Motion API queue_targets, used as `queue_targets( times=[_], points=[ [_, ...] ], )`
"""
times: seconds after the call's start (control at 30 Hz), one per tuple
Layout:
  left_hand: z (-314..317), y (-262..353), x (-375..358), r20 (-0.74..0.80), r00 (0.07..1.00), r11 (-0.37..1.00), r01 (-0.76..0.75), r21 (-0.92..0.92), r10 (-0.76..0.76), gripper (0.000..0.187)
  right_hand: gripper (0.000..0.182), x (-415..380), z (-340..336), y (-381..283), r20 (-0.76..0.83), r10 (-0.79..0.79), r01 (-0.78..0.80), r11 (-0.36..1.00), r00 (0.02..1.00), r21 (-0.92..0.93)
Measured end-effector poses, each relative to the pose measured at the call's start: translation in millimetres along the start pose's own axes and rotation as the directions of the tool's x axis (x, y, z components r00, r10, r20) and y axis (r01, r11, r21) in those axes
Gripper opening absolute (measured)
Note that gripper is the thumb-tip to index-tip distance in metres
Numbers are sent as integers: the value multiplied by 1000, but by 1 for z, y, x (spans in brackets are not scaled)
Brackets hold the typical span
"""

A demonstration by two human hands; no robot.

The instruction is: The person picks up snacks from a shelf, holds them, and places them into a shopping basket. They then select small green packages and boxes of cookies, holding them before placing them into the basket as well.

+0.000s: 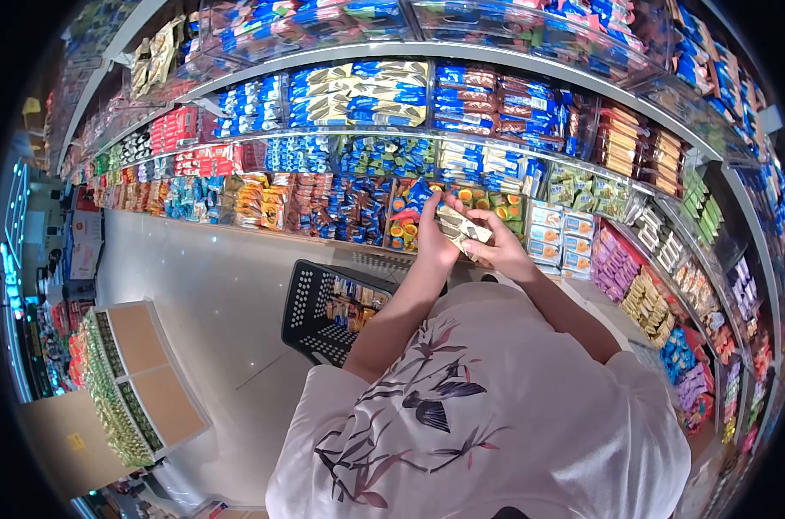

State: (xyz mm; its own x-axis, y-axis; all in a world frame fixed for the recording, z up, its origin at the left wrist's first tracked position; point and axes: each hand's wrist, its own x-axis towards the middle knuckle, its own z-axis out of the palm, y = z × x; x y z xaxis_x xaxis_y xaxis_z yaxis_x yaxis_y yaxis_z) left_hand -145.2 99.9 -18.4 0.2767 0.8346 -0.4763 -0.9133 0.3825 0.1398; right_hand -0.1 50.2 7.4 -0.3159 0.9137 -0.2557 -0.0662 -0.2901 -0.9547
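My left hand (pixel 437 238) is closed around the left side of a wrapped wafer snack packet (pixel 463 227), cream with dark stripes. A blue part of a wrapper pokes out beyond the fingers of this hand. My right hand (pixel 502 248) grips the packet's right end, thumb and fingers pressed on it. Both hands meet in front of my chest, just before the low shelf bins of orange-and-green packets (pixel 405 232). Similar blue-and-cream packets (pixel 358 93) lie stacked on the shelf above.
A dark perforated shopping basket (pixel 304 303) stands left of my forearm, with several snack packets (pixel 351 304) inside. Curved shelves of snacks wrap ahead and right. White-and-orange boxes (pixel 561 233) sit right of my hands. A display stand (pixel 154 381) is at left on the grey floor (pixel 228 303).
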Motion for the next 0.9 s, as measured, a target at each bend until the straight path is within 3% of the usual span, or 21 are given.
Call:
queue_targets(
  times=[0.03, 0.13, 0.2, 0.27, 0.3, 0.4, 0.43, 0.47, 0.53, 0.6, 0.67, 0.73, 0.77, 0.8, 0.87, 0.9],
  points=[
    [2, 9, -2, 21, 1000, 1000, -20, 9, 19, 16, 63, -3, 4, -9, 34, 49, -52, 996, 998, 69],
    [6, 33, -7, 72, 989, 989, -132, 69, 127, 15, 69, 1, 10, 4, 35, -16, 17, 1000, 999, -19],
    [13, 39, -14, 61, 983, 983, -178, 40, 175, 14, 54, 7, 14, 13, 21, -75, 76, 997, 997, -23],
    [7, 41, -15, 135, 983, 988, -136, 73, 125, 14, 44, 19, 17, 21, 38, -176, 177, 983, 984, -53],
    [5, 42, -15, 84, 991, 994, -105, 21, 103, 15, 33, 19, 26, 5, -21, -102, 101, 995, 995, -23],
    [-3, 60, -18, 41, 983, 982, -178, -67, 181, 19, 33, 36, 22, -24, 168, -70, 142, 873, 983, -466],
    [-6, 71, -20, 8, 972, 972, -235, -16, 235, 19, 30, 45, 23, -42, 266, -84, 198, 876, 960, -440],
    [-10, 81, -22, -54, 964, 964, -263, -38, 261, 20, 27, 63, 14, -48, 291, -84, 232, 821, 953, -522],
    [-14, 101, -32, -107, 943, 949, -317, -11, 314, 24, 25, 98, 25, -81, 162, -289, 317, 646, 944, -695],
    [-33, 113, -30, -139, 928, 937, -349, -10, 344, 26, 27, 130, 48, -122, 177, -537, 471, 479, 825, -741],
    [-45, 113, -28, -169, 938, 949, -312, -38, 302, 24, 36, 172, 69, -150, 300, -510, 544, 440, 806, -715],
    [-41, 105, -38, -142, 949, 955, -291, -59, 280, 22, 46, 215, 86, -157, 361, -537, 503, 140, 762, -853],
    [-47, 103, -40, -130, 958, 963, -264, -59, 255, 21, 55, 235, 93, -161, 352, -504, 486, 159, 789, -860],
    [-52, 103, -43, -118, 966, 970, -237, -57, 229, 21, 55, 258, 100, -158, 363, -583, 469, 34, 727, -883],
    [-65, 104, -47, -75, 974, 974, -218, -62, 213, 21, 55, 289, 113, -159, 394, -624, 455, -68, 675, -888],
    [-66, 107, -52, -101, 972, 975, -217, -55, 211, 22, 54, 297, 121, -163, 365, -574, 400, -69, 733, -914]
  ],
)
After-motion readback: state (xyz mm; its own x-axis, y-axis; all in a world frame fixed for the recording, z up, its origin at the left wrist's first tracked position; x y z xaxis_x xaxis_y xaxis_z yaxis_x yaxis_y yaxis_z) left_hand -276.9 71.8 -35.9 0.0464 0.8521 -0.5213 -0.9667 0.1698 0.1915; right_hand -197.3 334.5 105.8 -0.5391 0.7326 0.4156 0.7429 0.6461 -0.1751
